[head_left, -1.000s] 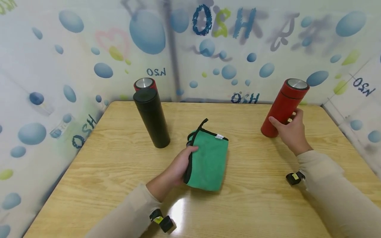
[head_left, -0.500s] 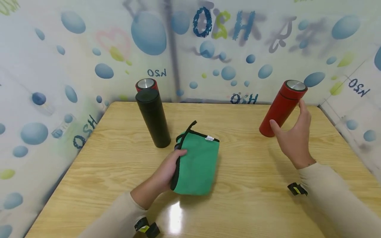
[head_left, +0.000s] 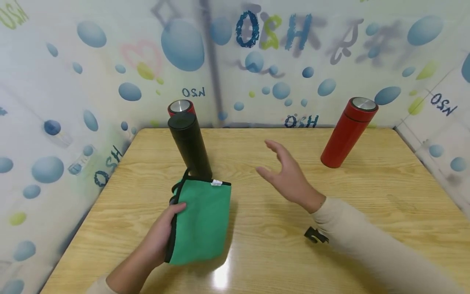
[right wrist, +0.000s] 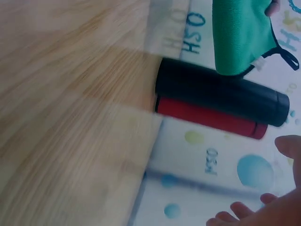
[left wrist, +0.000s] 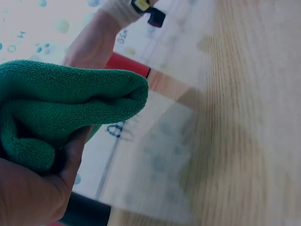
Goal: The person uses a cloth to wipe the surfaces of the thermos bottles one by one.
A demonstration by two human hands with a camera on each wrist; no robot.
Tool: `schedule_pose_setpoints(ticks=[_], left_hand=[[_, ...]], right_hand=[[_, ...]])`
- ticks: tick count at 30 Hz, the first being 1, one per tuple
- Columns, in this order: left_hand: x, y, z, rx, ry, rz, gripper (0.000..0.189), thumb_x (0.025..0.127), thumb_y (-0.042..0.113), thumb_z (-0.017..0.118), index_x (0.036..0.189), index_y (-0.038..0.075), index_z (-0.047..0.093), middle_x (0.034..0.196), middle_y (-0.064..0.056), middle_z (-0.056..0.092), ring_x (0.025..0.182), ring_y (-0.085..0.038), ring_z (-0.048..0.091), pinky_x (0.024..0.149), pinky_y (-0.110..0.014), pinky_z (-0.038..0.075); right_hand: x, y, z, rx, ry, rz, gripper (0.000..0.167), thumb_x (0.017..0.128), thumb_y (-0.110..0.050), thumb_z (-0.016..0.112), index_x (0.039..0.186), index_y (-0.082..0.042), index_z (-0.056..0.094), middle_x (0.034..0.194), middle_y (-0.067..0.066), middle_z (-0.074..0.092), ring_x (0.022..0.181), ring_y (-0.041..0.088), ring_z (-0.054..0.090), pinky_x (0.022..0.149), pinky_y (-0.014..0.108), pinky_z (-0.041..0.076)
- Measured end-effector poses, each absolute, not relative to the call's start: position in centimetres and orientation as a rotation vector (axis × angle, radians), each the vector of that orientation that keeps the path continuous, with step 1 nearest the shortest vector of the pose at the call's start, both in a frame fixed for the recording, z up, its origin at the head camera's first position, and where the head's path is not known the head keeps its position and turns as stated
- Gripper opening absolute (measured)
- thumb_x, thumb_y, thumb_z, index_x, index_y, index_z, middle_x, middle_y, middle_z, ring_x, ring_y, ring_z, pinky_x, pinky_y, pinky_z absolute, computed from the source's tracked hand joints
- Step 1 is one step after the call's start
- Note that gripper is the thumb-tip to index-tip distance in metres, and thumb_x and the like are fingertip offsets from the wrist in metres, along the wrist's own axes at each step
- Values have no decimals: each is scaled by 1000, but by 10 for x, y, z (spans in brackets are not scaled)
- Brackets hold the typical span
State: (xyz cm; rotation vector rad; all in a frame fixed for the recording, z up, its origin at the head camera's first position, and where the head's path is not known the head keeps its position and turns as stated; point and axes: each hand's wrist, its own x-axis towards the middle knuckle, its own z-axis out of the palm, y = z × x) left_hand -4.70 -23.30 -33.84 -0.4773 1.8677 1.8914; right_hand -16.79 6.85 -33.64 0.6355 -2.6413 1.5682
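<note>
My left hand [head_left: 161, 234] grips a folded green towel [head_left: 202, 222] with black edging, a black loop and a small white tag. Its thumb lies along the near edge, and thick terry folds [left wrist: 70, 94] show in the left wrist view. My right hand [head_left: 290, 175] hangs above the middle of the table, fingers spread and holding nothing. Just beyond the towel, a black flask [head_left: 191, 143] stands upright, its lower part partly covered by the towel. Behind it is a red flask [head_left: 181, 107], mostly hidden. Another red flask [head_left: 349, 132] with a silver lid stands upright at the right.
The light wooden table [head_left: 264, 261] runs back to a white wall [head_left: 242, 81] printed with blue bubbles and letters. A black wrist strap mount [head_left: 315, 235] hangs below my right sleeve.
My right hand has let go of the right-hand red flask and moved left over the table. My left hand has carried the towel left and nearer to me, in front of the black flask.
</note>
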Motion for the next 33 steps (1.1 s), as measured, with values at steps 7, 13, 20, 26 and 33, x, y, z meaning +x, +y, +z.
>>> schedule_pose_setpoints(ticks=[7, 13, 20, 26, 33], left_hand=[[-29, -264, -330, -588, 1856, 1812, 71, 104, 48, 26, 157, 8, -1, 148, -13, 30, 115, -16, 48, 96, -29, 41], [-20, -275, -327, -613, 1850, 1788, 70, 105, 47, 22, 156, 6, -2, 138, -12, 41, 105, -12, 54, 90, -29, 47], [-20, -274, -324, -601, 1873, 1793, 69, 105, 47, 21, 156, 7, -3, 139, -13, 38, 107, -16, 52, 90, -30, 46], [-23, -274, -322, -602, 1870, 1799, 72, 105, 46, 21, 157, 6, -7, 147, -17, 28, 114, -19, 48, 93, -30, 43], [-23, -274, -321, -603, 1895, 1814, 71, 105, 46, 22, 157, 8, -7, 148, -16, 28, 115, -18, 47, 93, -29, 43]], right_hand=[[-185, -16, -345, 725, -2704, 1804, 69, 94, -33, 68, 153, -22, 34, 156, 4, 42, 146, 21, 36, 121, 45, 30], [-195, -58, -352, 708, -2720, 1936, 81, 89, -37, 74, 156, -25, 28, 160, 7, 36, 148, 26, 34, 116, 50, 36], [-199, -78, -353, 634, -2667, 2027, 95, 84, -35, 79, 158, -28, 20, 156, 9, 42, 146, 28, 37, 114, 53, 38], [-205, -87, -353, 628, -2695, 1909, 83, 88, -35, 76, 155, -18, 29, 151, 9, 47, 137, 28, 48, 109, 49, 45], [-210, -93, -354, 656, -2686, 1872, 79, 88, -38, 75, 152, -14, 35, 148, 9, 49, 132, 28, 53, 106, 46, 48]])
